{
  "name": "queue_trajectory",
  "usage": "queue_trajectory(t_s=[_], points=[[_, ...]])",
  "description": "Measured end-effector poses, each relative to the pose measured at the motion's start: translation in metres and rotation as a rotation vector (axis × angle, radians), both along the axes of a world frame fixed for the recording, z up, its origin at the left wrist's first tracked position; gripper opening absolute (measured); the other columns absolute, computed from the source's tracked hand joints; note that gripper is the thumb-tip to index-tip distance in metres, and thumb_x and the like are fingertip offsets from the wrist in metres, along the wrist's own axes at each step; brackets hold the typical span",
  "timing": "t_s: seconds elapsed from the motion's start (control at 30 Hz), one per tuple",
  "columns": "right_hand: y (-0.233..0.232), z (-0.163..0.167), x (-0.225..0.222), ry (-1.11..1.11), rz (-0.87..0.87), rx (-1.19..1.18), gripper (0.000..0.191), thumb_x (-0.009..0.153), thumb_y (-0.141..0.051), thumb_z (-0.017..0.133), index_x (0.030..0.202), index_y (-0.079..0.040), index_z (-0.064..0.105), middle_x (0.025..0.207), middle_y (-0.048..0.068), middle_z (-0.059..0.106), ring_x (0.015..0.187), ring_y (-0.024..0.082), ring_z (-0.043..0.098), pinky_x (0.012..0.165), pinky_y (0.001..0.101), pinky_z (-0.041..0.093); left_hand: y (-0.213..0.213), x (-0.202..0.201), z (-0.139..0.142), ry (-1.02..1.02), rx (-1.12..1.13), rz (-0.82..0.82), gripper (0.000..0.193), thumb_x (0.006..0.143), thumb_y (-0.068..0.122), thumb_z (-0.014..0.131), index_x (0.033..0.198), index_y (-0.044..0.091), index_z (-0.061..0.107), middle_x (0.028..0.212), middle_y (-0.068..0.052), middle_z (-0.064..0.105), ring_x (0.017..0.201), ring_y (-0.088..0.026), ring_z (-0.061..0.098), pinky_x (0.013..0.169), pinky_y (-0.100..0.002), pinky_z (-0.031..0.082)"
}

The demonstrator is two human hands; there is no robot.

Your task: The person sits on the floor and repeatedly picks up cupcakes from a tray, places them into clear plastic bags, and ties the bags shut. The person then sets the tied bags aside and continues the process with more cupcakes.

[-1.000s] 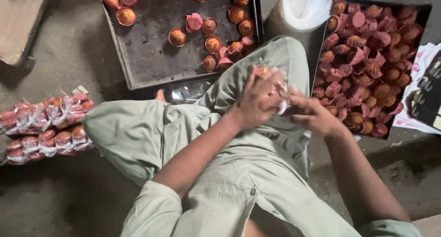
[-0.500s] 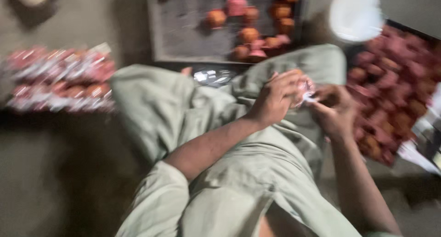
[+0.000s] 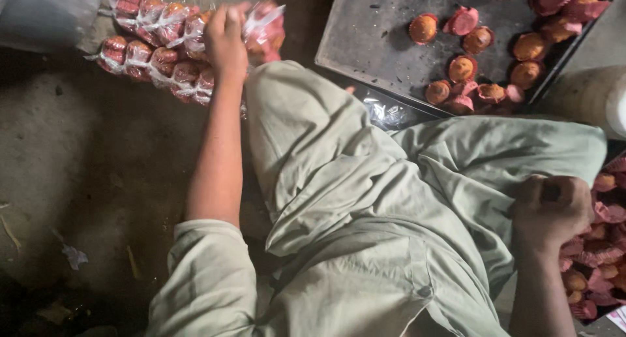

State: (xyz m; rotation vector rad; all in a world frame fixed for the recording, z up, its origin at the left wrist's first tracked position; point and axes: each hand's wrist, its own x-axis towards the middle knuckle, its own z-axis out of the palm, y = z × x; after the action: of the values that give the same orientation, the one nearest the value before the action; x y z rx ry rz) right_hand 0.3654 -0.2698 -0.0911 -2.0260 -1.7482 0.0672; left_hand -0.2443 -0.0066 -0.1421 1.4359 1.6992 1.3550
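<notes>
My left hand (image 3: 227,38) is stretched out to the upper left and grips a clear plastic packet of red-cased cupcakes (image 3: 266,25). It holds the packet against a pile of similar packets (image 3: 150,53) lying on the floor. On my right knee, my right hand (image 3: 551,210) rests as a closed fist, and I see nothing in it. This hand sits beside a heap of loose cupcakes in red paper cases (image 3: 596,265) at the right edge. I sit with legs folded in light green clothing.
A dark metal baking tray (image 3: 372,43) with several cupcakes (image 3: 463,66) lies ahead of my knees. Crumpled clear plastic (image 3: 385,112) lies at its near edge. A pale round container (image 3: 593,99) stands at right and a grey one (image 3: 45,14) at top left. The floor is bare concrete.
Both hands were together over my right knee working on a packet. Now my left hand has swung left to the pile with the packet, and my right hand has stayed at the knee.
</notes>
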Motion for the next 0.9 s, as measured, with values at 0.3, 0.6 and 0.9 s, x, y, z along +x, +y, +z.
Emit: queue_trajectory(t_s=[0.3,0.6,0.9], points=[[0.040,0.023,-0.036,-0.103,-0.110,-0.230,0.027,0.097,-0.025,0.076,0.086,-0.006,0.060,0.085,0.013,0.064,0.081,0.034,0.063,0.075,0.0466,0.052,-0.043,-0.029,-0.009,0.959,-0.028,0.260,0.023,0.085,0.014,0.081,0.105,0.008,0.071,0.136,-0.022,0.053,0.125,-0.043,0.051,0.102,-0.052,0.043],[0.141,-0.039,-0.169,0.091,0.703,-0.549,0.037,0.082,-0.019,0.066,0.119,-0.013,0.067,0.111,0.013,0.068,0.097,0.036,0.067,0.082,0.0509,0.052,-0.014,0.202,0.073,0.252,0.165,-0.303,0.017,0.090,0.010,0.071,0.105,0.007,0.065,0.102,-0.013,0.070,0.099,-0.032,0.069,0.086,-0.043,0.055],[0.133,-0.050,-0.167,0.355,0.655,-0.507,0.034,0.084,-0.018,0.070,0.117,-0.009,0.069,0.115,0.013,0.069,0.115,0.035,0.064,0.099,0.0444,0.052,-0.064,0.273,0.037,0.889,-0.759,-1.091,0.047,0.086,0.021,0.067,0.132,0.013,0.059,0.129,-0.017,0.067,0.123,-0.038,0.063,0.101,-0.056,0.048]])
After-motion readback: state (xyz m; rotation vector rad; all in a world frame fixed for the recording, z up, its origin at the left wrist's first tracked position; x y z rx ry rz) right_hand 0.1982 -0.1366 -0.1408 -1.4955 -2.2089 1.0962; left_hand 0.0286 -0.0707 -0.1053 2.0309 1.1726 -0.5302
